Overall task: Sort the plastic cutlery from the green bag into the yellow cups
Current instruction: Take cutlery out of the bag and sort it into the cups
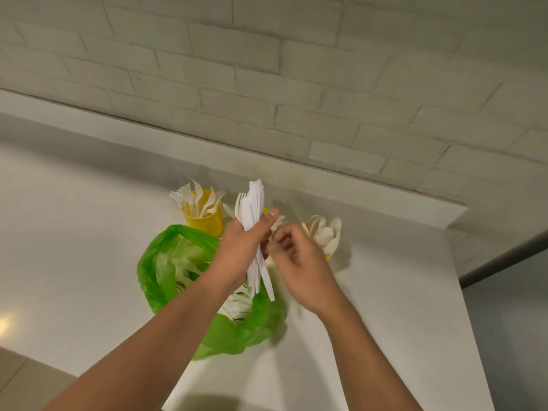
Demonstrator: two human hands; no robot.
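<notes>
Green bag [160, 262], yellow cup [207, 222], white cutlery [255, 209] (plain), pale brick-patterned wall [267, 69]

Probably a home kitchen or pantry corner, though the view is too narrow to be sure. A smooth white counter [89, 232] runs along a wall [267, 69] of white-painted brick and ends at the right. Pale floor tiles [23, 381] show near left. Yellow cups [204, 222] of plastic forks and spoons stand at the far edge.

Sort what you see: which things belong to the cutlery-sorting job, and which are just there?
Job: green bag, cutlery bundle gripped by left hand, right hand, fork cup, spoon cup.
Just there: brick wall, white counter.
</notes>
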